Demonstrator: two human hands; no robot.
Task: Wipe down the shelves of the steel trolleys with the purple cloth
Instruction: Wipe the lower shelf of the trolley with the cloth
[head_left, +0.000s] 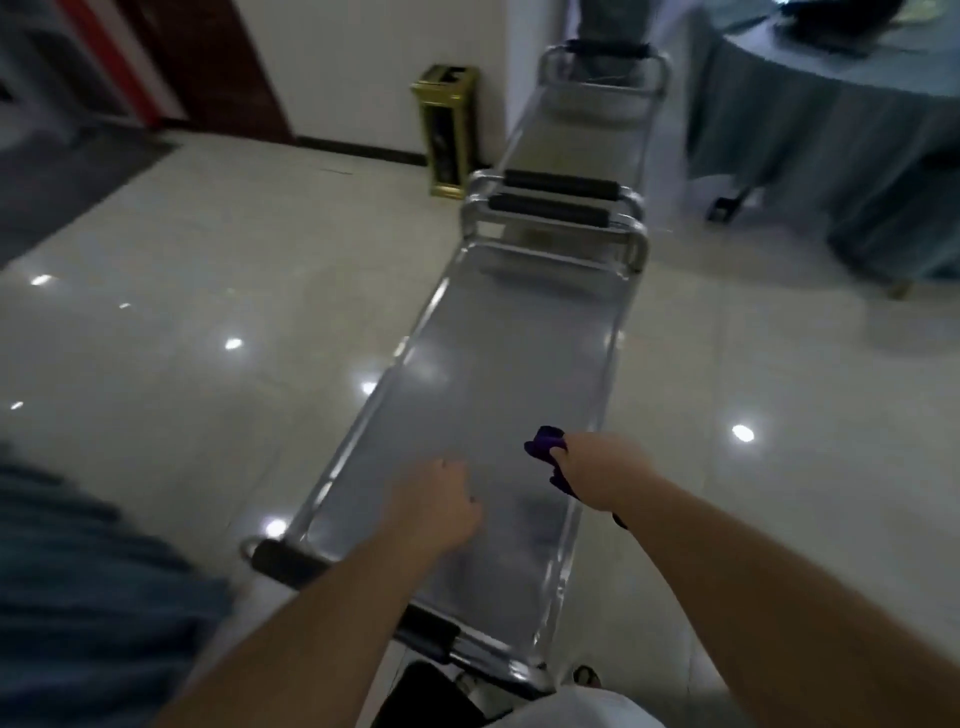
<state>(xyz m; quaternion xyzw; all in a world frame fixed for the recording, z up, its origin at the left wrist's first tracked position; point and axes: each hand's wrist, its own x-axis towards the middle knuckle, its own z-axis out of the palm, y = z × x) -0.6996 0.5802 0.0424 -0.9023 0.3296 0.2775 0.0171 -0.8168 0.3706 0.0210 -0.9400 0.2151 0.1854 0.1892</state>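
Over the near trolley: both arms reach forward above its top shelf (483, 364), which is bare steel with a raised rim.
Near trolley: long, narrow, padded push handle (283, 561) at the near left corner.
Far trolley (587, 130): parked end to end beyond the first; the two padded handles (553, 200) sit just beside each other.
Purple cloth (545, 447): bunched in the right hand, at the right-hand side of the shelf; whether it touches the steel cannot be told.
Right hand (597, 473): fingers clenched around the cloth, knuckles up.
Left hand (436, 499): held over the shelf, holding nothing; fingers curl downward, and whether they press the steel cannot be told.
Picture quality: blurred, fine detail unreliable.
Step in hand: judged to be the wipe of the near trolley's top shelf, near end.
Progress: judged early; lower shelves are hidden, far trolley shows no sign of contact.
Next move calls for: pressing the cloth flat on the steel and sweeping toward the far rim, with the left hand free to steady the trolley.
Surroundings: glossy tiled floor (182, 338), gold bin (447, 130) by the wall.
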